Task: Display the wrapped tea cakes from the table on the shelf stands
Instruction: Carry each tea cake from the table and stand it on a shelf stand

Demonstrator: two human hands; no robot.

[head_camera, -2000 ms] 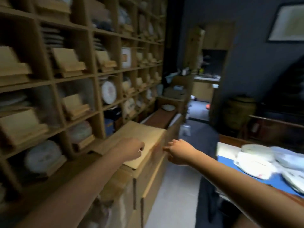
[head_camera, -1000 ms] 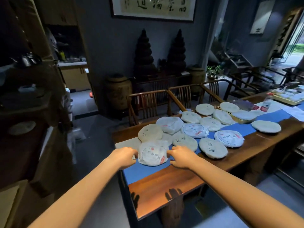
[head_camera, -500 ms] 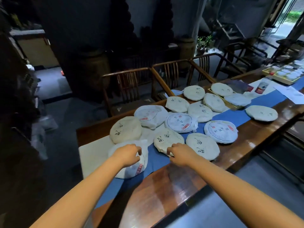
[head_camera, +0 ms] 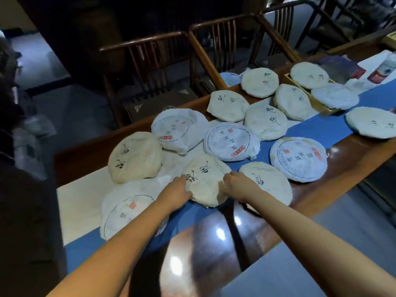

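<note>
Figure: pick-up of one wrapped tea cake [head_camera: 206, 181] at the near edge of the counter [head_camera: 214, 243]. I had my left hand [head_camera: 177, 190] on the cake's left rim and my right hand [head_camera: 234, 185] on its right rim, fingers curled against the paper on both sides, so the disc was gripped between the two hands. I judged this two-sided hold was chosen because the cake is broad, flat and loosely papered; a single pinch could tear the wrapper or tip the disc. Whether it had left the surface I could not tell.

The cake lay on the blue runner [head_camera: 321, 127] close to the counter's near edge, overlapping a neighbouring cake [head_camera: 270, 181] on its right and sitting just beside a printed-wrapper cake [head_camera: 126, 209] toward the near left corner. Its wrapper looked off-white and creased, with dark brush characters across the top face. Further cakes were spread toward the far edge, some in a wooden tray [head_camera: 308, 95]. The shelf stands were not in view.
</note>
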